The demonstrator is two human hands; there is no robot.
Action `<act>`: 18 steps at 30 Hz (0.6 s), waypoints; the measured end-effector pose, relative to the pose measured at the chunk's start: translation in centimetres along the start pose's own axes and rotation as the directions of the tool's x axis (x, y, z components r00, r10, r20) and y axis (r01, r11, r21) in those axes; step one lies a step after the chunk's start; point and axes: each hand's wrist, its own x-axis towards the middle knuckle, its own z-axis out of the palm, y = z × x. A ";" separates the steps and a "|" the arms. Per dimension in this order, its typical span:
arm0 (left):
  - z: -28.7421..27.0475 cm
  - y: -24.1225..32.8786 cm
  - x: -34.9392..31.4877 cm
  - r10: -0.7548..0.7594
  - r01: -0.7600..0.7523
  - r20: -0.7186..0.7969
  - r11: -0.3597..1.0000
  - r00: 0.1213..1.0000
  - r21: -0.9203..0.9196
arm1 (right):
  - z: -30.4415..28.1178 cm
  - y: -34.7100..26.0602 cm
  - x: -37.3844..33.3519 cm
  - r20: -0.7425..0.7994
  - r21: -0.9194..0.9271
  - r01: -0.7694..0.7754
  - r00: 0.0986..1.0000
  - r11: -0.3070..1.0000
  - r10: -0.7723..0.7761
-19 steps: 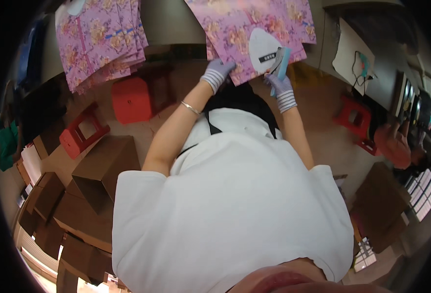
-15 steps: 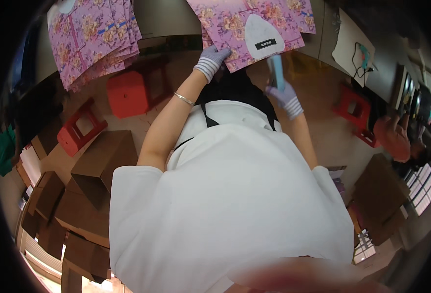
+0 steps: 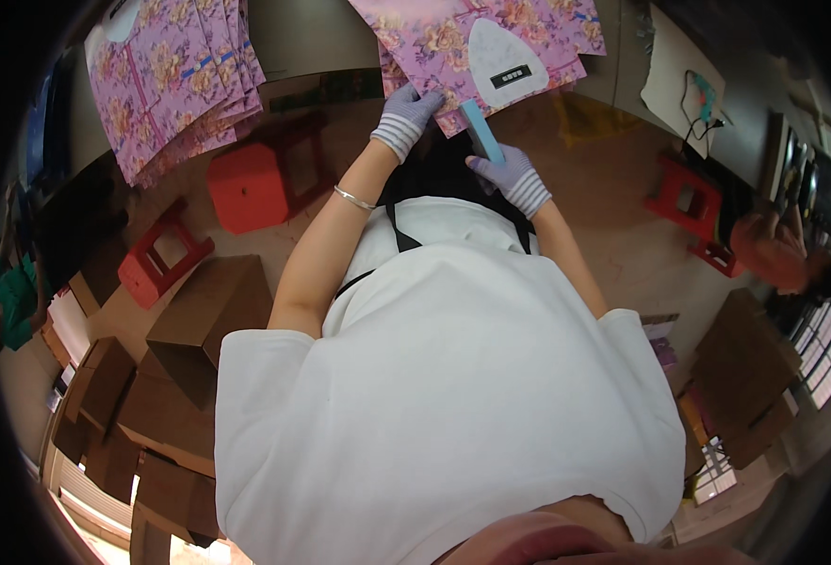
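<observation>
A flat pink floral bag with a white panel and a small black label lies at the table's near edge, on top of others like it. My left hand, in a lilac glove with a striped cuff, grips its lower left corner; the fingertips are partly hidden. In my gloved right hand is a long light-blue tool that looks like a stapler. Its far end is at the bag's lower edge, and I cannot tell whether it touches.
Another stack of floral bags overhangs the table at the left. Red stools stand beneath and beside it. Brown cartons fill the lower left. A cable lies on a pale board at the right. Other people are at both sides.
My right hand has moved left with the blue stapler, bringing its tip to the bag's lower edge. My left hand keeps its hold on the corner.
</observation>
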 end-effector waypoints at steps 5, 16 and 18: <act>-2.0 -1.4 0.9 0.032 -0.034 0.010 0.984 0.999 0.172 | 0.9 -0.8 -0.2 -0.020 -0.099 -0.058 0.998 0.993 0.056; -7.2 2.3 -3.5 -0.010 -0.011 0.097 0.977 0.995 0.213 | -8.3 1.7 -0.1 -0.275 -0.061 -0.121 0.956 0.991 0.100; -8.4 1.7 -3.8 0.016 -0.031 0.101 0.987 0.995 0.156 | -8.5 0.7 -0.2 -0.254 -0.153 -0.122 0.964 0.981 0.081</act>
